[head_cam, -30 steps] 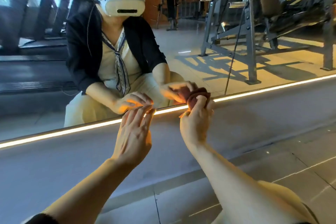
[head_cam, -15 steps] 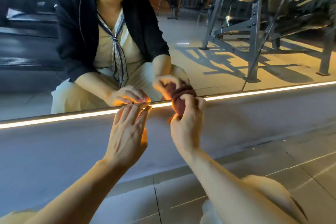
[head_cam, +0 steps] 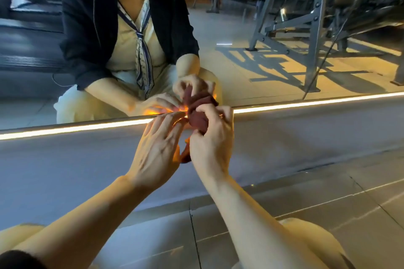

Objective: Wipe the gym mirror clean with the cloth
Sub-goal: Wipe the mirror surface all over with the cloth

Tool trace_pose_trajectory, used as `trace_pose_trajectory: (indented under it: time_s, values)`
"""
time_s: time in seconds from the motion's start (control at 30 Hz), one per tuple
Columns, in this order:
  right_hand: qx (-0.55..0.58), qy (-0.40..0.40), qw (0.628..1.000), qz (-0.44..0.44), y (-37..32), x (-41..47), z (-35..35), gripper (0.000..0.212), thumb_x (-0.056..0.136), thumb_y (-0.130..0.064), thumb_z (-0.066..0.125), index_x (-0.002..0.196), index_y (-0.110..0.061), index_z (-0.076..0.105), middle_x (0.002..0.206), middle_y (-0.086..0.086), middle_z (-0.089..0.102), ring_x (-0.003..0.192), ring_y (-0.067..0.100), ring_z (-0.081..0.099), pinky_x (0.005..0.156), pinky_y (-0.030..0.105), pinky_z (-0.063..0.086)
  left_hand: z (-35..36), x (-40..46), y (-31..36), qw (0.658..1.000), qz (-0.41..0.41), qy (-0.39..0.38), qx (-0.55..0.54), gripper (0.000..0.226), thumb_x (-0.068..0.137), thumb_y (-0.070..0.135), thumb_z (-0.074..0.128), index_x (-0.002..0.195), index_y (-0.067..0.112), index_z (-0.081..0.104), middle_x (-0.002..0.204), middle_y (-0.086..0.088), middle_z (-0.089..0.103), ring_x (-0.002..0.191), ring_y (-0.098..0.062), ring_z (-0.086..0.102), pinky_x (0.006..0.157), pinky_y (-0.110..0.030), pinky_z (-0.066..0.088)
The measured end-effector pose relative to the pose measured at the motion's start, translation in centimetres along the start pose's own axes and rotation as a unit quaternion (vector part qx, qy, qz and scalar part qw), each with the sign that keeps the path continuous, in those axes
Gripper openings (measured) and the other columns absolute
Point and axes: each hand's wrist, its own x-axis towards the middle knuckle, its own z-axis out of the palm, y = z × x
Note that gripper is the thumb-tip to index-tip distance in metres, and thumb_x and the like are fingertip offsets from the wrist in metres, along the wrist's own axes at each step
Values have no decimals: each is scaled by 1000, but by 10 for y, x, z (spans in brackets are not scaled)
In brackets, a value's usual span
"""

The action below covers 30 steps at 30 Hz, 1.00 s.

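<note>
The left hand (head_cam: 156, 153) reaches in with fingers nearly straight, tips touching the cloth (head_cam: 197, 119), seemingly to tidy its folds; the right hand (head_cam: 211, 144) grips the bunched cloth low against the mirror (head_cam: 251, 35), just above the light strip (head_cam: 306, 102), ready to wipe.

Dark red cloth (head_cam: 197, 116), bunched, against the lower edge of the gym mirror (head_cam: 251, 54).

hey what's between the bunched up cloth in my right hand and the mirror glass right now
Nothing separate, in the head view. The cloth gripped by the right hand sits at the mirror bottom edge, over the lit strip; contact with the glass is unclear.
</note>
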Motion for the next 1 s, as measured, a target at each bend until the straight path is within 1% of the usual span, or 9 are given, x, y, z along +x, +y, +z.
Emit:
trace_pose_trajectory:
  time_s: [0.1,0.17,0.37,0.43,0.57,0.7,0.83,0.93,1.0]
  values:
    - [42,228,960,156,3,20,-10,54,73,21,49,115,-10,64,115,2,42,108,28,53,82,10,41,0,-1,-2,1000,8,3,-10,53,77,-2,37,126,-4,59,132,-23,54,117,-37,47,101,-40,35]
    - [52,303,918,249,14,35,-18,57,78,21,47,125,-8,58,119,8,39,110,35,54,94,23,48,-1,-2,-4,1000,16,1,-17,57,76,-2,36,128,-4,58,134,-22,53,120,-38,46,104,-40,34]
    - [74,102,962,242,-8,-1,11,46,79,5,42,113,-20,61,113,2,41,88,21,61,73,20,51,-6,-2,-13,998,42,-26,-41,58,78,2,28,128,-3,57,135,-22,52,117,-39,47,102,-40,36]
    - [109,134,949,265,-13,0,8,37,87,6,43,103,-21,62,105,-2,40,82,13,59,66,13,51,-9,-3,-16,997,49,-34,-45,59,79,4,27,129,-3,57,136,-22,52,118,-38,47,102,-41,37]
    - [96,270,914,288,3,18,-2,44,80,14,51,103,-23,56,107,0,38,97,31,59,91,40,54,-20,-9,-21,997,49,-38,-44,56,80,1,33,130,-4,58,138,-22,52,125,-38,46,107,-46,38]
    - [80,187,941,269,-14,-4,24,44,80,8,48,107,-23,63,104,-4,42,94,25,57,94,39,50,-27,-14,-29,996,55,-53,-39,58,80,6,27,128,-3,59,135,-21,54,123,-38,49,106,-43,37]
    - [127,122,958,225,-33,-31,41,30,79,2,48,88,-20,68,95,-11,44,80,16,65,65,22,57,-38,-22,-40,996,58,-62,-39,60,79,14,29,127,-2,60,134,-21,55,119,-37,49,103,-45,40]
    - [78,261,944,186,-23,-13,33,42,74,-3,49,108,-20,65,107,-9,46,100,37,62,85,44,56,-48,-28,-48,996,49,-60,-35,56,76,0,39,127,-4,59,134,-23,54,119,-39,48,102,-48,42]
    - [20,284,944,168,-17,1,29,51,77,5,54,125,-10,59,127,10,46,114,41,55,98,49,49,-53,-32,-55,996,44,-63,-36,58,72,-6,44,127,-3,60,134,-23,54,120,-39,47,103,-48,41]
